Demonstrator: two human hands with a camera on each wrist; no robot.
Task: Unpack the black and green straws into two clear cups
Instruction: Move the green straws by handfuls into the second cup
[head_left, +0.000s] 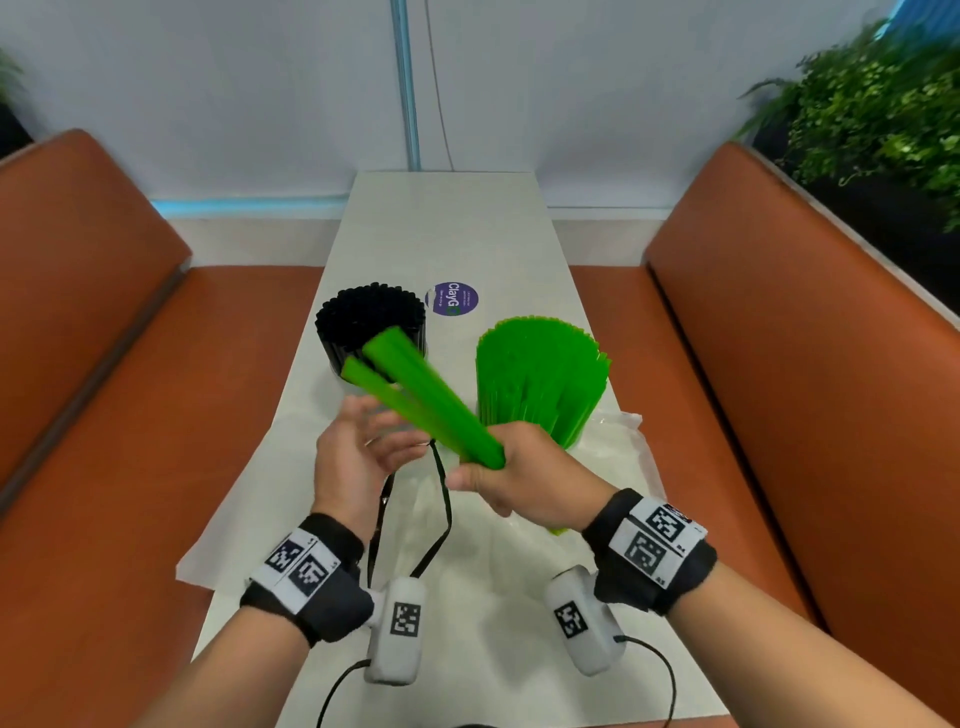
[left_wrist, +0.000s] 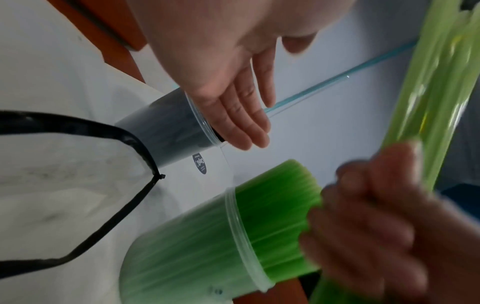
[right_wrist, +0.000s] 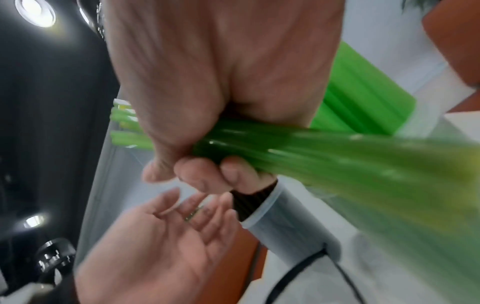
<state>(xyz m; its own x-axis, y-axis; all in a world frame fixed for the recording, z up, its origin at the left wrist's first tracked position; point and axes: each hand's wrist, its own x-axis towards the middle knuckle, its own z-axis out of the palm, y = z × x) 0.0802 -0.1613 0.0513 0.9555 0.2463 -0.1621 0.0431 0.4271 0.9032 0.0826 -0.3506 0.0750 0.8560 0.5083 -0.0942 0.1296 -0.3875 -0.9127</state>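
My right hand (head_left: 501, 475) grips a bunch of green straws (head_left: 415, 387) near its lower end, and the bunch slants up to the left over the table. In the right wrist view my fingers (right_wrist: 205, 176) curl round this bunch (right_wrist: 311, 152). My left hand (head_left: 363, 441) is open, palm up, just left of the bunch and holds nothing. A clear cup packed with black straws (head_left: 371, 325) stands at the back left. A clear cup full of green straws (head_left: 543, 376) stands to its right; its rim (left_wrist: 239, 232) shows in the left wrist view.
Crumpled clear plastic wrap (head_left: 618, 431) lies beside the green cup, and more wrap (head_left: 467, 545) lies under my hands. A round purple sticker (head_left: 452, 299) sits on the white table (head_left: 447, 223). Orange benches (head_left: 104, 338) flank the table, with plants (head_left: 872, 104) at the far right.
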